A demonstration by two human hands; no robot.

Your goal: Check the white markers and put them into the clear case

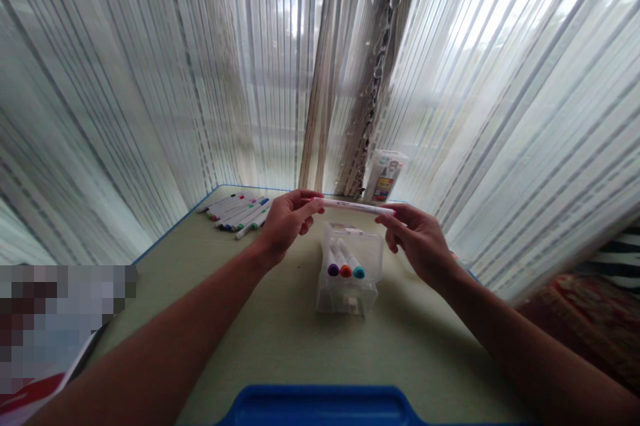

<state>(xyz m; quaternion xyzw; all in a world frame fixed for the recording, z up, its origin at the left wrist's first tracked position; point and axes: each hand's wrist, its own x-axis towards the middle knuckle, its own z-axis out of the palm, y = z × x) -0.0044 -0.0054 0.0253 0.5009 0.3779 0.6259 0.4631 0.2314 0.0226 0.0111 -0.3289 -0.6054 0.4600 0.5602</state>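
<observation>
Both hands hold one white marker [353, 206] level above a clear plastic box [350, 276]. My left hand [287, 223] pinches the marker's left end, and my right hand [420, 239] pinches its right end. Inside the box lie three markers with purple, orange and teal caps [345, 271] facing me. The box stands in the middle of a pale green table [280, 333].
Several more white markers [240, 211] lie in a row at the table's far left. A small printed package [384, 176] stands at the far edge against striped sheer curtains. A blue plastic edge [320, 405] runs along the near side. A blurred patch sits at the lower left.
</observation>
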